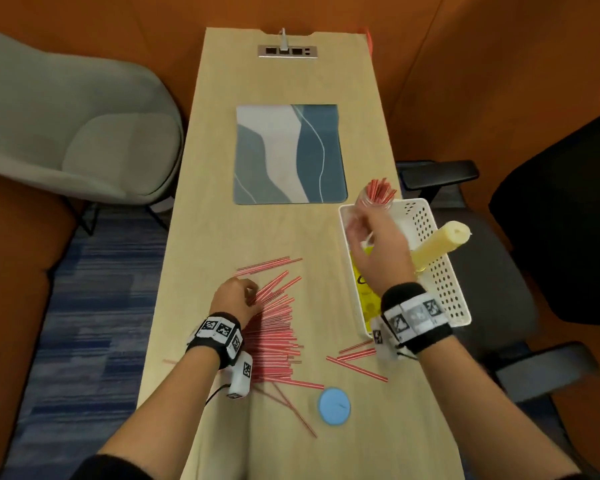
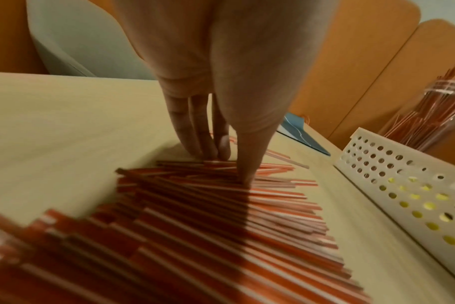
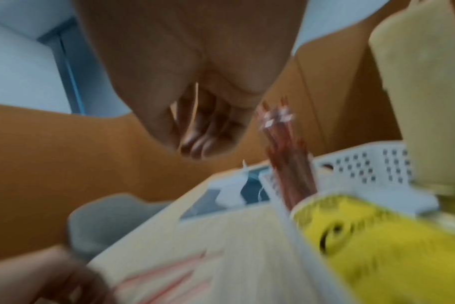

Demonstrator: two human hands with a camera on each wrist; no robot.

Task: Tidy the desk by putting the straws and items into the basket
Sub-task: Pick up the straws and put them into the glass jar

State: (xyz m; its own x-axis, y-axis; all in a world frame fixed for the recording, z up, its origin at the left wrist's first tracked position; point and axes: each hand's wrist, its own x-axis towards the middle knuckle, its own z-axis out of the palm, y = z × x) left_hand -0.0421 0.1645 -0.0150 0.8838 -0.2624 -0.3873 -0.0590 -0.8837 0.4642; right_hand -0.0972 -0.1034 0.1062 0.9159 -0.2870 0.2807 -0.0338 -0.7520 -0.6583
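A wide pile of red-and-white straws (image 1: 274, 334) (image 2: 208, 216) lies on the desk's near half. My left hand (image 1: 252, 292) (image 2: 229, 166) presses on its far edge, straight fingers and thumb tip touching the straws. The white perforated basket (image 1: 461, 306) (image 2: 403, 174) (image 3: 364, 162) sits at the desk's right edge. It holds a clear jar of straws (image 1: 378, 195) (image 2: 434, 115) (image 3: 291, 164), a yellow packet (image 1: 362, 289) (image 3: 377, 246) and a pale yellow cylinder (image 1: 440, 244) (image 3: 429, 102). My right hand (image 1: 357, 226) (image 3: 203, 144) hovers over the basket with loosely curled fingers, and I see nothing in it.
A few stray straws (image 1: 357, 362) lie just before the basket. A round blue lid (image 1: 334, 406) rests near the front edge. A blue-grey mat (image 1: 290, 154) covers the desk's middle, with a socket strip (image 1: 287, 51) at the far end. Chairs stand on both sides.
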